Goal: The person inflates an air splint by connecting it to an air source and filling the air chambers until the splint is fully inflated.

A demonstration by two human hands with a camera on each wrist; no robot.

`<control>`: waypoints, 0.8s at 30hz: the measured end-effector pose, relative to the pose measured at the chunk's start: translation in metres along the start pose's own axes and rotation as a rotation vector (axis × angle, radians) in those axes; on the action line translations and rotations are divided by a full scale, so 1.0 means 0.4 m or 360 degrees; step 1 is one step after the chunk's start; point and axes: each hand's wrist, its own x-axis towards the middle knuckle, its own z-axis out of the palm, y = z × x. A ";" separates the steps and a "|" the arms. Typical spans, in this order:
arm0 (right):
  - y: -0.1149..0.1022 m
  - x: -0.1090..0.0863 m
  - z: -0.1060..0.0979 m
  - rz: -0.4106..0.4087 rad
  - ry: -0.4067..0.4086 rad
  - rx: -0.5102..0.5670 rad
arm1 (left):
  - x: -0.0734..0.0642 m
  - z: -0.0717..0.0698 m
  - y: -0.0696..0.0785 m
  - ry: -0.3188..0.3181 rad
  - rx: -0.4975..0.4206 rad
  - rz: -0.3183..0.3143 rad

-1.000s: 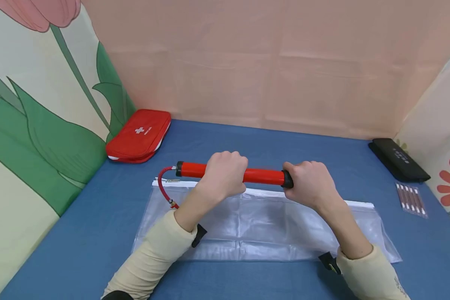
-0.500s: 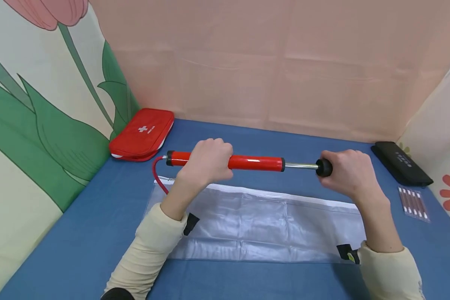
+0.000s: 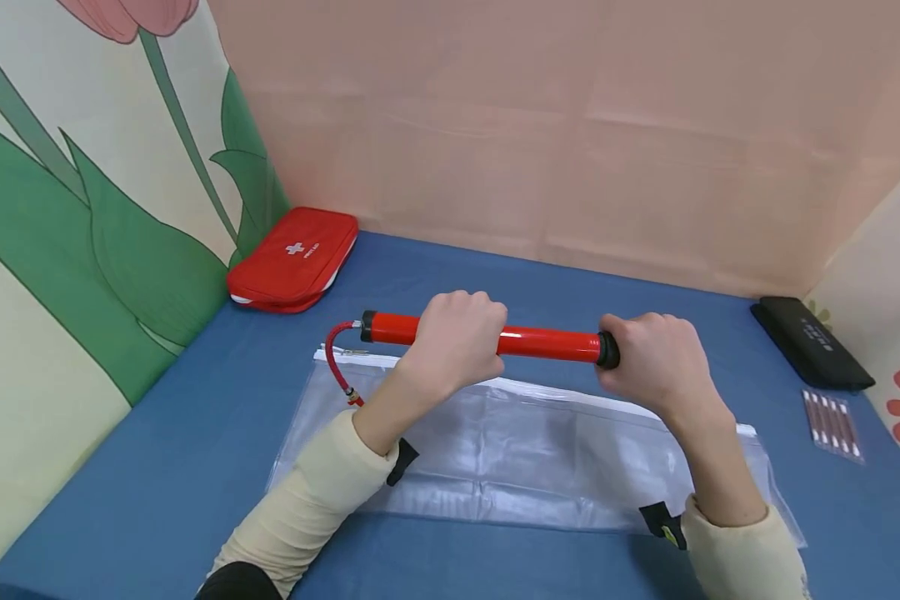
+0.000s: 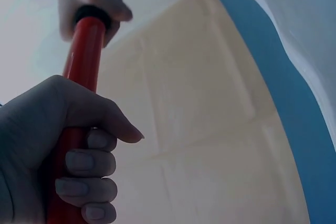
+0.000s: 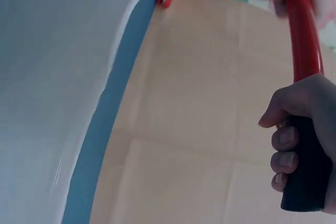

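A red hand pump [image 3: 543, 343] is held level above a clear plastic zip bag [image 3: 540, 458]. My left hand [image 3: 459, 340] grips the pump's barrel left of its middle, fingers wrapped round it in the left wrist view. My right hand [image 3: 656, 362] holds the black handle [image 5: 307, 166] at the right end, fingers curled round it. The handle sits against the barrel, with no metal rod showing between them. From the pump's left end a red hose [image 3: 332, 354] bends down to a brass-coloured fitting; what lies past that is hidden behind the left forearm.
A red first aid pouch [image 3: 296, 258] lies at the back left of the blue-covered table [image 3: 157, 467]. At the right edge are a black case [image 3: 810, 342] and a clear packet of cotton swabs [image 3: 832, 423]. Printed fabric walls [image 3: 570, 150] stand behind and at both sides.
The pump's rod was pushed in at first, drawn out to the right half a second ago, and is now back inside. My hands have come closer together again, both still gripping the pump.
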 end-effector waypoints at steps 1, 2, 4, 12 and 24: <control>-0.008 0.003 0.000 0.0003 -0.0006 -0.0004 | 0.001 0.001 0.004 0.0005 0.0002 0.0011; -0.016 0.005 0.001 0.0006 -0.0013 0.0000 | 0.003 0.003 0.006 0.0008 0.0016 0.0019; -0.032 0.012 0.007 0.0006 -0.0038 0.0015 | 0.004 0.006 0.008 0.0005 0.0045 0.0021; -0.028 0.027 0.011 0.0019 -0.0070 0.0077 | 0.008 0.006 -0.012 0.0004 0.0006 0.0036; 0.059 0.007 -0.008 0.0100 -0.0040 0.0087 | 0.001 -0.006 -0.048 0.0047 -0.0019 -0.0067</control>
